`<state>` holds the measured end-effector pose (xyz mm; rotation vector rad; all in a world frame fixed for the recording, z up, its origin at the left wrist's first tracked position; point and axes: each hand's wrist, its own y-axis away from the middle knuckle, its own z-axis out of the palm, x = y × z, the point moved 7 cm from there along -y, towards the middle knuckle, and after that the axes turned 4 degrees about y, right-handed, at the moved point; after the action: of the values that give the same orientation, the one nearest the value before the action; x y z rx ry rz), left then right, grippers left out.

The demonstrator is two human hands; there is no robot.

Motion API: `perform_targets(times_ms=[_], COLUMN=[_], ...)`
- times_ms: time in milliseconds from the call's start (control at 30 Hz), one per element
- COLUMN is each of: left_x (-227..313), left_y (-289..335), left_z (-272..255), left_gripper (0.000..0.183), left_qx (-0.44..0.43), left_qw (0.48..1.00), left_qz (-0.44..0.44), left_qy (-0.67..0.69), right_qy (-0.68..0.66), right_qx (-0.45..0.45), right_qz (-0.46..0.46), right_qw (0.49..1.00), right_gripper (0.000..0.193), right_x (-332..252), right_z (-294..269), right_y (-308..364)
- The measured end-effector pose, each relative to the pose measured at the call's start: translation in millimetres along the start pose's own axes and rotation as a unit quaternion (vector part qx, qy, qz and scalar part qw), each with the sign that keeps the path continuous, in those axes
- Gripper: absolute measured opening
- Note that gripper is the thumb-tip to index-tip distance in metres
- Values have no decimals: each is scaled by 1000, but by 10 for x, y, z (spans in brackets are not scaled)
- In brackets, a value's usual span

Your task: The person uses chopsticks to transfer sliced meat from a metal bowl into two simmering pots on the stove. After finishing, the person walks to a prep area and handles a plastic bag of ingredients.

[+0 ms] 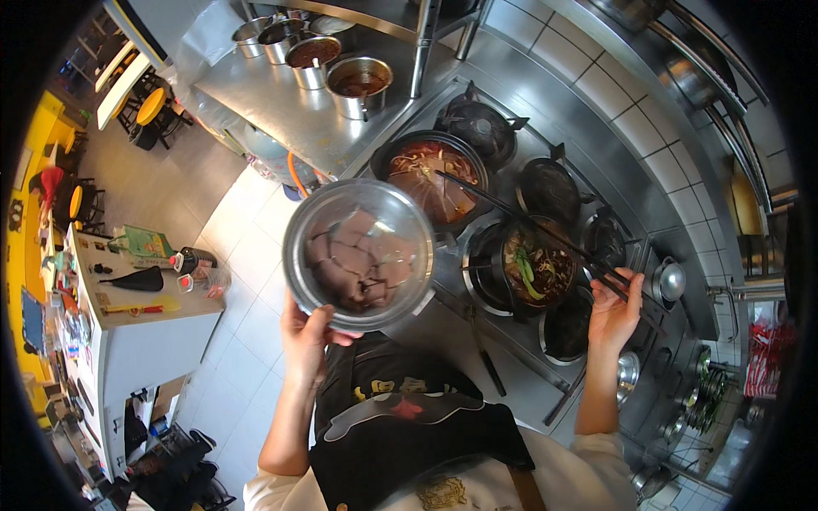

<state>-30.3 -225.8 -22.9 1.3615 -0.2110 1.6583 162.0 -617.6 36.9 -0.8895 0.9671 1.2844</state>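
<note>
Just left of the red-broth pot [381,162] and nearer the person's body, the left hand [308,328] holds a round steel basin [375,320], thumb over the rim and fingers curled below; this grip probably serves to steady the weight and keep the wet contents from slopping; brown slabs [354,255] lie inside the basin, shiny, apparently under clear liquid; the basin seems lifted near the pot so that little distance separates the two, though whether it overhangs the pot's edge I cannot tell.

To the right of the pot and nearer the body, the right hand [615,308] is narrow around long dark chopsticks [511,212], gripped toward their far end; that length likely keeps the fingers away from the heat, while the tips reach into the pot beside brown pieces in its red broth; the sticks pass above a smaller pot with greens [525,271], which stands right of the red-broth pot.

Beyond the pot to the left, sauce pots [349,109] stand on a steel bench [256,98], perhaps for easy reach; nearer the body than the pot lies a dark-handled utensil [487,362], its handle turned toward the person.
</note>
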Motion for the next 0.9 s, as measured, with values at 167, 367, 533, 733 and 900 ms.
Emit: perform_targets(times_ms=[167, 367, 533, 733, 900], left_x=[40, 97, 108, 88, 74], left_y=[28, 47, 42, 36, 21], left_z=[-269, -408, -412, -363, -344], left_gripper=[49, 48, 48, 48, 49], left_qx=[41, 91, 99, 86, 84], left_qw=[999, 995, 994, 996, 996], left_qz=[17, 43, 41, 36, 33], left_qy=[5, -2, -8, -11, -23], right_qy=[57, 130, 162, 193, 224], right_qx=[12, 22, -26, -169, -190], right_qz=[-39, -96, -145, -198, -192], right_qw=[998, 987, 976, 946, 936], right_gripper=[37, 37, 34, 28, 31], right_x=[87, 155, 161, 236, 301], right_z=[-110, -154, -65, 195, 275], right_y=[-59, -63, 51, 250, 277])
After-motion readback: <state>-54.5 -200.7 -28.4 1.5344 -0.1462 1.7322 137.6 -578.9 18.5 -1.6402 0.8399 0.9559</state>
